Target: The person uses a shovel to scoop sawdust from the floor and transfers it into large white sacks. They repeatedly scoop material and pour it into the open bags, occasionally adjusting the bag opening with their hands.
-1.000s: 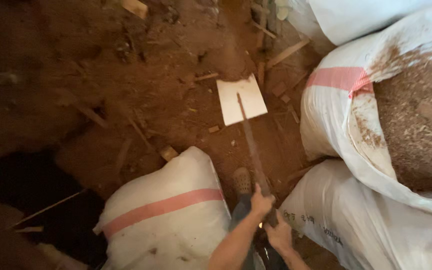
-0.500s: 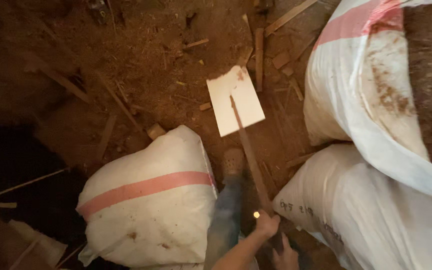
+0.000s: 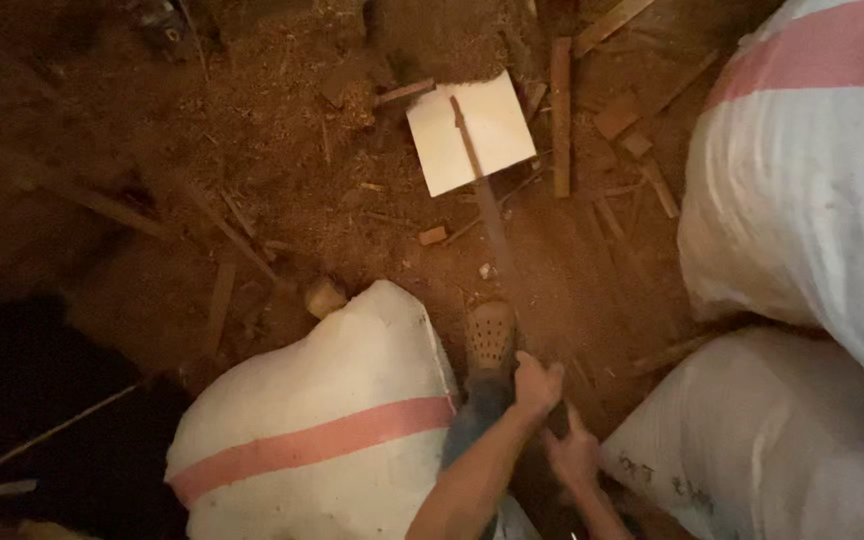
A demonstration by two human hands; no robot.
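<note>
Near left, a white woven sack with a pink stripe [image 3: 322,440] lies on the sawdust-strewn dirt floor [image 3: 282,170]. At near centre the left hand [image 3: 535,385] and, just right of it, the right hand [image 3: 574,457] both close around the long wooden handle of a shovel [image 3: 487,215], whose flat pale square blade [image 3: 470,132] rests on the far floor. Right, two large white sacks [image 3: 802,300] are stacked.

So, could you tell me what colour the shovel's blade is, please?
White, a flat square blade lying on the reddish-brown dirt; it shows in the head view.
</note>
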